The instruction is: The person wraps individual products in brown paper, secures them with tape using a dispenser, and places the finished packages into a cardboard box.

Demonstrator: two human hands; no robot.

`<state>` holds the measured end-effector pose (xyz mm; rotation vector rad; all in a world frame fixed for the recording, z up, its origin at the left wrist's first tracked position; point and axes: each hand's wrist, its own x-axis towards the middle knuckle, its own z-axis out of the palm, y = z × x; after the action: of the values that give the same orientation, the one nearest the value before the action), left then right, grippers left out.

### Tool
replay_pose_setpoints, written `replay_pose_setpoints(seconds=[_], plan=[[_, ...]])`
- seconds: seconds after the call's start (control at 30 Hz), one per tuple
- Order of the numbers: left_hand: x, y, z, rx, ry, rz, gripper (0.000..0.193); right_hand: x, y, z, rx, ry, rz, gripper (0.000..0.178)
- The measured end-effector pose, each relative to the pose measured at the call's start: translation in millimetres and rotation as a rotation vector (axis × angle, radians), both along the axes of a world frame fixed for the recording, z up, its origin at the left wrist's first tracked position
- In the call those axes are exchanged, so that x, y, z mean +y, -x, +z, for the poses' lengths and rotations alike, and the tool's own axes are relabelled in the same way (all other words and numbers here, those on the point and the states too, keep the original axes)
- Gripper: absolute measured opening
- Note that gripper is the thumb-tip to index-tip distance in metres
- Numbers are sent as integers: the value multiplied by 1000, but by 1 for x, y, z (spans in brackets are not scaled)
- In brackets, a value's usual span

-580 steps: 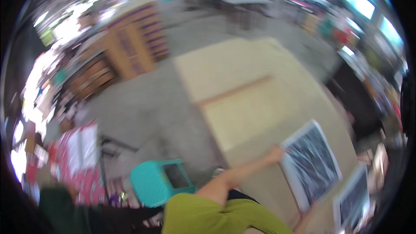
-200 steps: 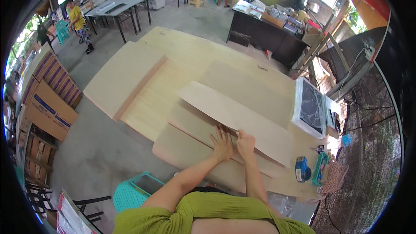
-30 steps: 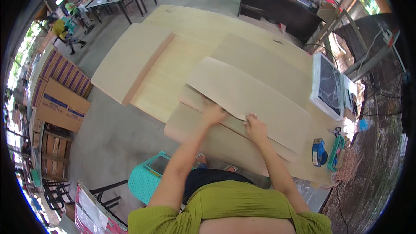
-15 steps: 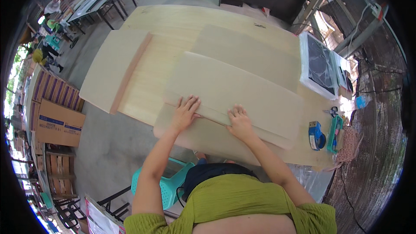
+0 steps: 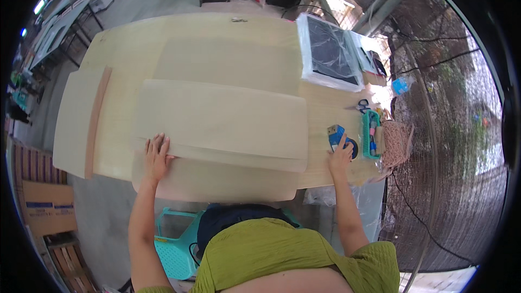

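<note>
My left hand [image 5: 157, 158] lies with its fingers outstretched at the left end of a folded tan paper sheet [image 5: 228, 114]. A narrow strip along the sheet's near side is turned over, and part of the paper extends beneath it to the table's near edge. At the right, my right hand [image 5: 340, 157] has its fingers on a blue tape dispenser [image 5: 335, 132], closed about its near side. The thumb and palm side of this grip are partly hidden. Scissors [image 5: 362, 107] and a green basket [image 5: 366, 135] with pens or markers are close by.
The pale wooden table [image 5: 122, 103] carries another tan board [image 5: 76, 122] on its left and a plastic-wrapped dark panel [image 5: 330, 49] at the far right. Bundled pinkish cord [image 5: 399, 144] sits by the basket. A turquoise stool [image 5: 176, 249] stands below the near edge.
My right hand has left the paper's fold and moved right to the tape dispenser. My left hand has shifted toward the paper's left end. The view has swung to the right.
</note>
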<state>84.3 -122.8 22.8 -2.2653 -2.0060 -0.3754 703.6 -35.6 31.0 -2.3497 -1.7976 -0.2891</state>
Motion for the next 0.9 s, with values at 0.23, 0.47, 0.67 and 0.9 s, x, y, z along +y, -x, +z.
replay_pose_setpoints(seconds=[0.23, 0.47, 0.67, 0.9], plan=[[-1, 7, 4, -35, 4, -8, 62, -8, -42, -16, 9, 133, 86, 89], [-14, 15, -2, -29, 57, 58, 61, 10, 81, 106, 270, -162, 551, 78], [-15, 20, 2, -88, 25, 36, 64, 32, 301, 144, 558, 234, 1146, 82], [-13, 31, 5, -615, -19, 109, 91, 19, 437, 126, 292, 600, 1318, 74]])
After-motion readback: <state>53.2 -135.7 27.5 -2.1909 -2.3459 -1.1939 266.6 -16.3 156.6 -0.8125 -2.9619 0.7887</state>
